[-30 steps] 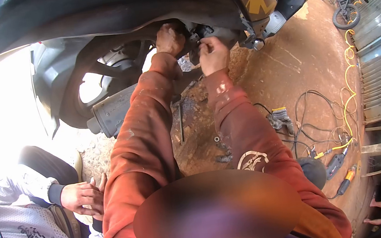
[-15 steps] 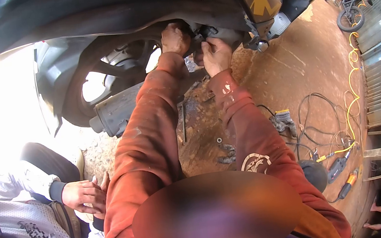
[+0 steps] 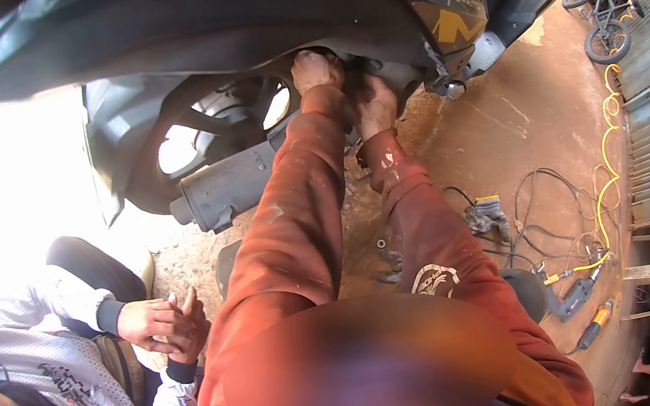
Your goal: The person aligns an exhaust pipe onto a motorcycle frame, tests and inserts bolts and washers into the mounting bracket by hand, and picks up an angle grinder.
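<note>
Both my hands reach beneath the dark side panel of a scooter, ahead of its rear wheel. My left hand is closed, knuckles up, close under the panel's lower edge; what its fingers grip is hidden. Beside it on the right, my right hand is partly curled against dark parts in shadow, so anything between its fingertips cannot be made out. Below the wheel, a grey exhaust muffler runs behind my left sleeve.
At lower left a person sits with hands together. On the brown floor lie a grey glove, black cables, a grey power tool and a yellow-orange tool. A yellow hose and small bicycle are at right.
My right hand has moved up and deeper into the shadow, closer to my left hand. The view has shifted slightly. The seated person's hands appear a little farther right.
</note>
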A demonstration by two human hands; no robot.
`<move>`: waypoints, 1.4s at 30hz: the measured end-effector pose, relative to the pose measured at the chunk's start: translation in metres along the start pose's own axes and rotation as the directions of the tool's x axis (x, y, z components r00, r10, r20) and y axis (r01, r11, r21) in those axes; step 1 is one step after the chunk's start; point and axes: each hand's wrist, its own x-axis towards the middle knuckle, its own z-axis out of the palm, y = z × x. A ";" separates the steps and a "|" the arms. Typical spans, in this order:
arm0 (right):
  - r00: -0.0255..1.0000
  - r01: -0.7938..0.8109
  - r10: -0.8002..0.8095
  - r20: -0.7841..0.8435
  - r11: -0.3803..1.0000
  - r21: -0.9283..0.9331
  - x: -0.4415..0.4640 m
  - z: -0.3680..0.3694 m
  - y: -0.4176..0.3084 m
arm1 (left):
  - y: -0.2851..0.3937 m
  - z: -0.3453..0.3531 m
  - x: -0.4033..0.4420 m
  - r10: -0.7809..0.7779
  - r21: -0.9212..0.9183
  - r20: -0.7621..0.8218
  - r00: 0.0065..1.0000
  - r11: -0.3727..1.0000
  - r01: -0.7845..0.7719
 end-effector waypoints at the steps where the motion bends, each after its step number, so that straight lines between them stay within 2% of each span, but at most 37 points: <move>1: 0.993 -0.117 0.115 0.030 0.988 0.100 -0.001 -0.001 -0.013 | -0.005 0.003 0.003 0.089 0.081 -0.056 0.994 0.993 -0.084; 2: 0.993 -0.115 0.113 0.025 0.987 0.115 0.003 0.002 -0.009 | -0.008 0.009 0.008 0.180 0.158 -0.101 0.978 0.974 -0.163; 3: 0.996 -0.093 0.093 -0.004 0.995 0.037 0.006 0.005 0.002 | -0.009 0.011 0.009 0.185 0.165 -0.100 0.978 0.972 -0.167; 4: 0.997 -0.073 0.072 -0.026 0.996 -0.047 0.009 0.005 0.011 | -0.012 0.012 0.008 0.135 0.062 -0.133 0.982 0.990 -0.128; 5: 0.997 -0.074 0.073 -0.021 0.996 -0.045 0.013 0.006 0.021 | -0.015 0.013 0.007 0.078 -0.045 -0.165 0.983 0.995 -0.086; 6: 0.996 -0.085 0.085 -0.001 0.996 0.009 0.017 0.008 0.027 | -0.012 0.010 0.004 0.153 0.021 -0.186 0.971 0.988 -0.152; 10: 0.990 -0.126 0.115 0.087 0.982 0.142 0.010 -0.006 0.006 | 0.000 -0.002 -0.014 0.095 -0.047 -0.206 0.974 0.993 -0.106; 13: 0.974 -0.183 0.162 0.158 0.975 0.130 0.016 -0.007 0.018 | 0.002 -0.001 -0.013 0.114 -0.084 -0.255 0.960 0.987 -0.140; 16: 0.976 -0.132 0.113 0.188 0.987 0.096 0.017 -0.007 0.025 | -0.012 0.001 -0.004 0.157 -0.115 -0.207 0.966 0.976 -0.183; 18: 0.973 -0.152 0.123 0.196 0.978 0.143 0.015 -0.009 0.018 | -0.023 0.005 0.010 0.462 0.210 -0.044 0.886 0.871 -0.444; 20: 0.968 -0.174 0.133 0.215 0.967 0.186 0.010 -0.012 0.002 | -0.034 0.012 0.019 0.498 0.161 -0.078 0.864 0.862 -0.482; 22: 0.913 -0.375 0.303 0.273 0.887 0.269 0.005 -0.013 -0.017 | -0.030 0.003 0.011 0.525 0.113 -0.114 0.844 0.851 -0.514; 23: 0.913 -0.372 0.300 0.275 0.891 0.262 0.006 -0.009 -0.006 | -0.021 -0.005 0.000 0.427 0.052 -0.107 0.898 0.904 -0.424; 24: 0.967 -0.180 0.147 0.207 0.971 0.154 0.010 -0.006 0.015 | -0.013 -0.010 -0.008 0.326 -0.012 -0.091 0.941 0.944 -0.328; 25: 0.988 0.017 -0.021 0.156 0.999 0.027 0.010 -0.007 0.014 | -0.011 -0.007 -0.008 0.325 -0.026 -0.091 0.941 0.944 -0.329; 26: 0.988 0.022 -0.024 0.154 1.000 0.013 0.009 -0.011 0.015 | -0.009 -0.003 -0.007 0.202 -0.056 -0.101 0.974 0.977 -0.208; 27: 0.970 -0.166 0.135 0.201 0.976 0.141 0.003 -0.016 -0.006 | -0.007 -0.001 -0.007 0.075 -0.084 -0.108 0.991 0.993 -0.084; 28: 0.922 -0.349 0.280 0.269 0.901 0.259 0.000 -0.018 -0.018 | -0.001 -0.003 -0.009 0.074 -0.092 -0.108 0.991 0.992 -0.084; 31: 0.914 -0.355 0.288 0.286 0.909 0.219 0.001 -0.025 -0.015 | 0.004 -0.007 -0.017 0.022 -0.100 -0.116 0.993 0.994 -0.034; 33: 0.913 -0.356 0.284 0.293 0.906 0.231 0.003 -0.028 -0.004 | 0.004 -0.006 -0.018 -0.021 -0.218 -0.101 0.995 0.976 -0.002; 34: 0.908 -0.365 0.285 0.306 0.898 0.247 0.004 -0.028 0.003 | -0.004 0.004 -0.007 -0.024 -0.220 -0.102 0.995 0.975 0.001; 36: 0.893 -0.401 0.303 0.333 0.872 0.281 0.003 -0.030 0.015 | -0.019 0.017 0.014 0.201 0.002 0.032 0.979 0.980 -0.201; 37: 0.879 -0.434 0.318 0.356 0.843 0.317 0.002 -0.030 0.016 | -0.013 0.005 0.004 0.197 0.006 0.031 0.980 0.980 -0.197; 39: 0.868 -0.461 0.344 0.358 0.827 0.322 -0.005 -0.031 0.011 | 0.001 -0.015 -0.015 0.185 -0.114 0.005 0.983 0.976 -0.184; 40: 0.858 -0.484 0.369 0.356 0.812 0.325 -0.007 -0.031 0.009 | -0.012 -0.003 -0.001 0.188 -0.110 0.005 0.982 0.976 -0.186; 41: 0.860 -0.483 0.369 0.353 0.812 0.329 -0.008 -0.031 0.012 | -0.027 0.009 0.018 0.361 -0.021 -0.004 0.933 0.932 -0.361; 42: 0.848 -0.498 0.379 0.369 0.808 0.314 -0.009 -0.032 0.014 | -0.029 0.007 0.020 0.447 0.022 0.003 0.895 0.894 -0.447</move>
